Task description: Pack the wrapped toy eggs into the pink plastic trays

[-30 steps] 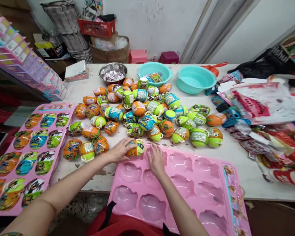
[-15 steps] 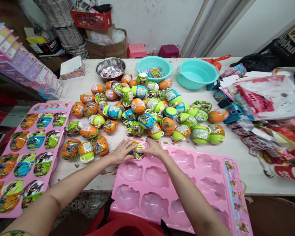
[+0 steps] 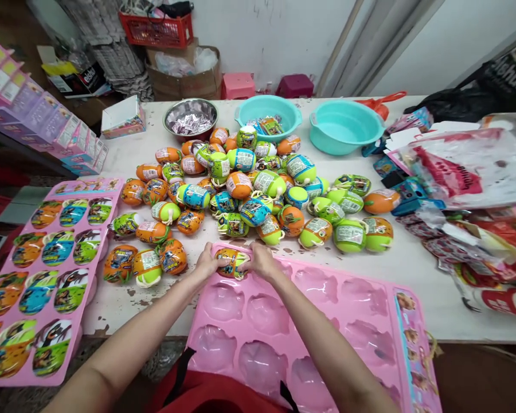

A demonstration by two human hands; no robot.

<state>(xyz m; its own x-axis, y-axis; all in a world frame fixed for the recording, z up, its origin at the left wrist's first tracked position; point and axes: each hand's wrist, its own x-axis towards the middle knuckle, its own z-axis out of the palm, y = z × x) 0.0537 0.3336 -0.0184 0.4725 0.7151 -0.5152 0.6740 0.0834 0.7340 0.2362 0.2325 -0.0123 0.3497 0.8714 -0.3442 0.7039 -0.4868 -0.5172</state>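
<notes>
Left hand (image 3: 207,264) and right hand (image 3: 263,262) are holding an egg (image 3: 230,262) between them in the lower-centre tray's (image 3: 241,332) far-left cavity, bare cavities adjoining. Eggs are filling the lower-left tray (image 3: 114,198); loose eggs (image 3: 255,210) are lying mid-frame.

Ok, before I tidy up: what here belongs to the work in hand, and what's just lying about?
Seemingly in the work:
Egg between left hand and right hand
Pink tray beneath it
Loose eggs
Filled tray

Apparently just lying about:
Red-and-white cup
Plastic bag
Red crate
</notes>
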